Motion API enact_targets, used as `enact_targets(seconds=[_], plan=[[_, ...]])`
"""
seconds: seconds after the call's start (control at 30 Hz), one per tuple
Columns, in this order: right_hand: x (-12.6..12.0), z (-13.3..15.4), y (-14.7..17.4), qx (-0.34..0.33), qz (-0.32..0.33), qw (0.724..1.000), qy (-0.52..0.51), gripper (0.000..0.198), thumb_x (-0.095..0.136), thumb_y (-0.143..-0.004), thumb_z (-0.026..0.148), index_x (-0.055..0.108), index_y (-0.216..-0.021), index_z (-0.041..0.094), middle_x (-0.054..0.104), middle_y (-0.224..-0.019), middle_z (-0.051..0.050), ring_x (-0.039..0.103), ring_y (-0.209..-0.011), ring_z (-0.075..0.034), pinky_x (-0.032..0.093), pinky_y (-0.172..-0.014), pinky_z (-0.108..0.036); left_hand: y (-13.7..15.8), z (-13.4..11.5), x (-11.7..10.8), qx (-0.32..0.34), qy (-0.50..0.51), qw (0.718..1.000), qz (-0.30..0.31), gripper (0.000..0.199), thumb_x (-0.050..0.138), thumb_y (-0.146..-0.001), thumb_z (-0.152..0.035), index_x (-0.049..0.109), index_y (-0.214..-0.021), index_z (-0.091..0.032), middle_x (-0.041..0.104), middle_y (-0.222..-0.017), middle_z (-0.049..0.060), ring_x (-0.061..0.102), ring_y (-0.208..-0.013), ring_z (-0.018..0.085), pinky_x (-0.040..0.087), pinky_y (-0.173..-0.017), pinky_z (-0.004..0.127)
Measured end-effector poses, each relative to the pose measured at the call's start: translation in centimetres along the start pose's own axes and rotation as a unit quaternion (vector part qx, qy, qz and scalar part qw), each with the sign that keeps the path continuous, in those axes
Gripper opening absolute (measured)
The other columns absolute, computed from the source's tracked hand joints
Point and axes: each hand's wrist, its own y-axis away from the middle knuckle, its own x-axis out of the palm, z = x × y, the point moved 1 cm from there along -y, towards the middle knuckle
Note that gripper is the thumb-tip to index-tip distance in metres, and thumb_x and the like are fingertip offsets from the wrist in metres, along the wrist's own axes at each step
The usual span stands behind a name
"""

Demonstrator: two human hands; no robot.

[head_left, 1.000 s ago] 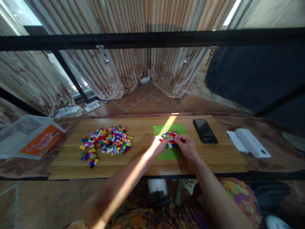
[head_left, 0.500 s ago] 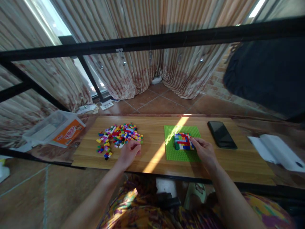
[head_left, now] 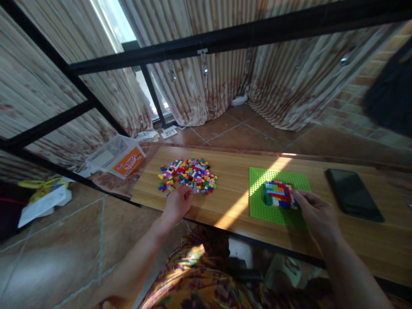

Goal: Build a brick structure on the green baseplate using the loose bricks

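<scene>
A block of multicoloured toy bricks [head_left: 279,194] sits on a green studded baseplate [head_left: 257,206]. At the right edge of that brick block, my right hand [head_left: 317,212] has its thumb and fingers closed on it; the exact contact is partly hidden. My left hand [head_left: 177,204] is at the near edge of a loose pile of small bricks [head_left: 196,174], its fingers curled together. Whatever those left fingers may hold is hidden from view.
A black phone [head_left: 352,194] lies to the right of the baseplate on the wooden table [head_left: 228,167]. Beyond the table's left end stands a clear plastic box [head_left: 117,156] with an orange label. A black metal rail [head_left: 225,40] crosses above the far side.
The view has turned left and tilted. My left hand has moved closer against the brick pile, fingers still curled. My right hand stays at the right edge of the brick block.
</scene>
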Motion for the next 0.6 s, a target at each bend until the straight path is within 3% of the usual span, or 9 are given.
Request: enact_targets(seconds=[0.33,0.6], plan=[[0.2,1.0,0.4,-0.017,0.004,0.999,-0.03,0.04,0.071,-0.066,0.056,0.074,-0.081,0.019,0.073,-0.076,-0.005,0.064,-0.067,-0.019,0.048,-0.058,-0.027,-0.4,-2.6,1.8,0.016,-0.098,0.994,0.04,0.015,0.057,-0.083,-0.022,0.067,-0.094,-0.023,0.067,-0.097,0.004,0.062,-0.084,0.019,0.045,-0.072,0.029],[0.1,0.6,0.2,-0.026,0.013,0.999,-0.017,0.036,0.069,-0.07,0.054,0.074,-0.083,0.02,0.073,-0.078,-0.004,0.065,-0.07,-0.018,0.049,-0.062,-0.027,-0.8,-2.6,2.4,0.042,-0.108,0.992,0.042,0.015,0.058,-0.083,-0.023,0.066,-0.096,-0.023,0.065,-0.099,0.004,0.061,-0.087,0.019,0.046,-0.075,0.029]])
